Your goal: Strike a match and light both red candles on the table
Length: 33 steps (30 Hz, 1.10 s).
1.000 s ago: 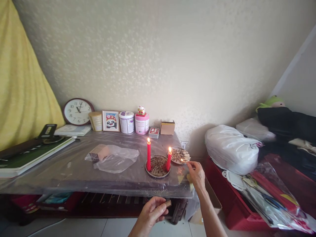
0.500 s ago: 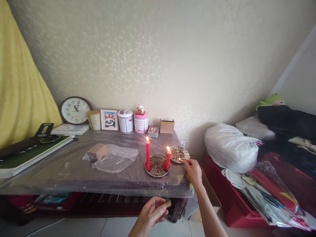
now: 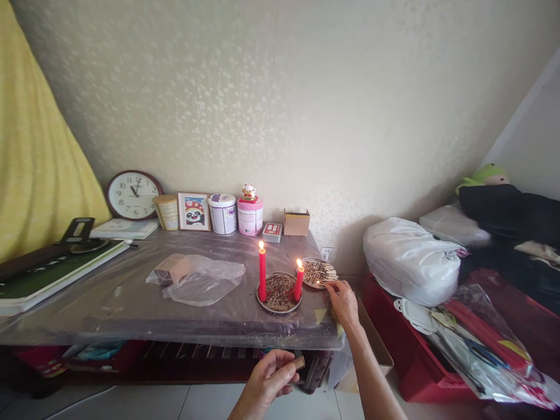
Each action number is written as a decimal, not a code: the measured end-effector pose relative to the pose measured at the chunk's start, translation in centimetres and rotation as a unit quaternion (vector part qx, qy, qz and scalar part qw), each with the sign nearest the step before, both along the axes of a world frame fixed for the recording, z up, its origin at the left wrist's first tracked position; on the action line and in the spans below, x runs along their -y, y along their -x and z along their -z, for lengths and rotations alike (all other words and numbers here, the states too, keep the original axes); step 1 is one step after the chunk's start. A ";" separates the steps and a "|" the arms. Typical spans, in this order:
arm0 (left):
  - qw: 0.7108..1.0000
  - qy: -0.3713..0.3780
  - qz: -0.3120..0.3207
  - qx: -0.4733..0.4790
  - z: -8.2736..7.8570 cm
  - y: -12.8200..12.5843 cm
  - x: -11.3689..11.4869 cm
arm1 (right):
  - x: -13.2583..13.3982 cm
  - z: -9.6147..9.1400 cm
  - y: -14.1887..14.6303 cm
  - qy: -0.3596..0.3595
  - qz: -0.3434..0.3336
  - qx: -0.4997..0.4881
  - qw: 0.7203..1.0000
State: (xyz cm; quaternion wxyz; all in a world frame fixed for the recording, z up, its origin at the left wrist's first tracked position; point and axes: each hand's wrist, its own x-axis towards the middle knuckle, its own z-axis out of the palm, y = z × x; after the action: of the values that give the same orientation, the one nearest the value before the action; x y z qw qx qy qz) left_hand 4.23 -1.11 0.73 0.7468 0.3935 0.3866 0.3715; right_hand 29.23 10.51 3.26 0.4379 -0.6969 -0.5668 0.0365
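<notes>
Two lit red candles (image 3: pixel 262 272) stand on a round dish (image 3: pixel 279 293) near the front right of the plastic-covered table (image 3: pixel 131 303). Behind it a second dish (image 3: pixel 315 272) holds a pile of matchsticks. My right hand (image 3: pixel 343 301) reaches over the table's right edge, fingers pinched on a burning match (image 3: pixel 322 283) held at that pile. My left hand (image 3: pixel 269 379) is low, in front of the table, closed on a small brown matchbox (image 3: pixel 298 363).
A clock (image 3: pixel 134 195), tins, a framed picture, a red box and a small carton (image 3: pixel 296 222) line the wall. A plastic bag (image 3: pixel 199 280) lies mid-table. Books (image 3: pixel 52 274) lie at left. A white bag (image 3: pixel 411 261) and red bins stand at right.
My right hand has edged slightly left and closer to the matchstick dish with the burning match. The left hand stays put.
</notes>
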 end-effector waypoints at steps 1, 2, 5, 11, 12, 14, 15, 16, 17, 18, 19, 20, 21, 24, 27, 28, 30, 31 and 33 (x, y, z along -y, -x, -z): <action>1.000 -0.001 0.004 0.001 0.0 0.1 0.0 | 0.0 0.0 0.0 0.000 0.001 -0.002 1.000; 1.000 -0.001 0.005 0.002 0.1 0.1 -0.1 | 0.0 0.0 -0.1 -0.001 0.002 -0.004 1.000; 1.000 -0.004 0.001 0.004 0.1 0.2 -0.1 | 0.0 -0.2 -0.1 -0.007 0.004 -0.013 1.000; 1.000 -0.001 -0.015 -0.004 0.4 -0.1 -0.1 | 0.4 -0.9 -0.2 -0.026 0.008 -0.048 0.998; 1.000 -0.001 -0.022 -0.006 0.5 -0.1 -0.1 | 0.7 -1.2 -0.3 -0.029 0.009 -0.056 0.998; 1.000 0.000 -0.025 -0.006 0.6 -0.2 -0.1 | 1.4 -1.7 -0.4 -0.030 0.009 -0.073 0.997; 1.000 0.000 -0.023 -0.005 0.6 -0.1 -0.1 | 1.8 -2.0 -0.5 -0.028 0.006 -0.083 0.996; 1.000 -0.002 -0.020 -0.004 0.6 0.0 -0.1 | 2.2 -2.3 -0.4 -0.024 0.001 -0.094 0.995; 1.000 -0.005 -0.018 -0.003 0.6 0.1 -0.1 | 2.8 -2.7 -0.2 -0.018 -0.009 -0.106 0.994; 1.000 -0.007 -0.019 -0.004 0.5 0.2 -0.1 | 3.3 -3.0 0.1 -0.010 -0.024 -0.116 0.993; 1.000 -0.010 -0.021 -0.006 0.3 0.3 -0.1 | 3.9 -3.4 0.5 -0.001 -0.044 -0.125 0.991; 1.000 -0.012 -0.023 -0.008 0.2 0.4 0.0 | 4.5 -3.8 1.0 0.010 -0.068 -0.130 0.989; 1.000 -0.014 -0.023 -0.009 0.0 0.6 0.0 | 5.1 -4.2 1.7 0.022 -0.094 -0.133 0.986; 0.999 -0.027 -0.030 -0.011 -0.4 0.9 0.2 | 7.3 -5.0 4.3 0.065 -0.174 -0.124 0.975; 0.997 -0.052 -0.050 -0.024 -0.3 1.0 0.2 | 9.8 -4.7 6.8 0.115 -0.223 -0.063 0.966; 0.996 -0.064 -0.056 -0.027 -0.2 1.0 0.2 | 10.5 -4.3 7.5 0.120 -0.224 -0.044 0.966; 0.994 -0.091 -0.061 -0.022 0.1 1.0 0.2 | 11.8 -3.1 8.7 0.112 -0.232 -0.031 0.966; 0.993 -0.103 -0.062 -0.013 0.2 1.0 0.2 | 12.3 -2.5 9.2 0.110 -0.246 -0.036 0.962; 0.991 -0.120 -0.056 0.009 0.3 0.9 0.2 | 12.9 -1.5 9.9 0.110 -0.280 -0.054 0.952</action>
State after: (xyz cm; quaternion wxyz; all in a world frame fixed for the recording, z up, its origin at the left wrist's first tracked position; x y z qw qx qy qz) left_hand 3.33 -1.36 0.44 0.6753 0.4546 0.3542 0.4602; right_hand 19.31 -2.36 4.74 0.3609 -0.5512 -0.7070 0.2572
